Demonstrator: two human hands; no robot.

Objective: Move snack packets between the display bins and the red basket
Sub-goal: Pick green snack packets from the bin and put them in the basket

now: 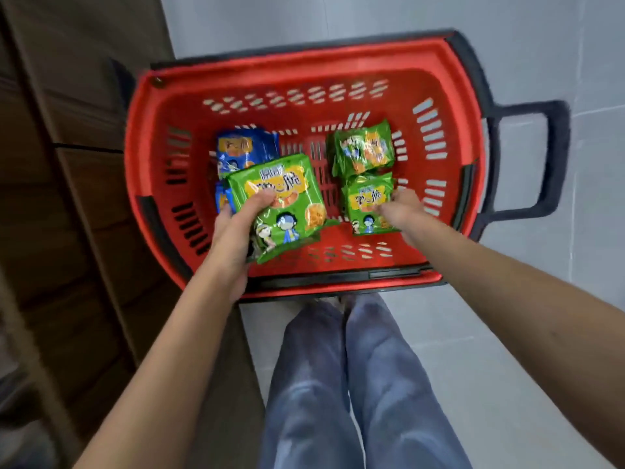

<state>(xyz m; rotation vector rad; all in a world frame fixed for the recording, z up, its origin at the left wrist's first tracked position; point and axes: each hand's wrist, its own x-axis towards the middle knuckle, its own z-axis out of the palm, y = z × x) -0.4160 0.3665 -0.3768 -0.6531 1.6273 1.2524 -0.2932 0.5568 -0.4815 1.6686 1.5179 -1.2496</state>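
1. A red basket [304, 79] of slotted plastic with black trim stands open, its black handle folded out to the right.
2. A front green packet [280, 204], printed with cartoon figures, is tilted at the basket's left, gripped by the left hand [236, 228], thumb on its face.
3. A second green packet [367, 204] lies at the right, its edge held by the right hand [402, 208].
4. A rear green packet [363, 148] lies just behind it.
5. Blue packets [243, 147] sit at the left, partly hidden.
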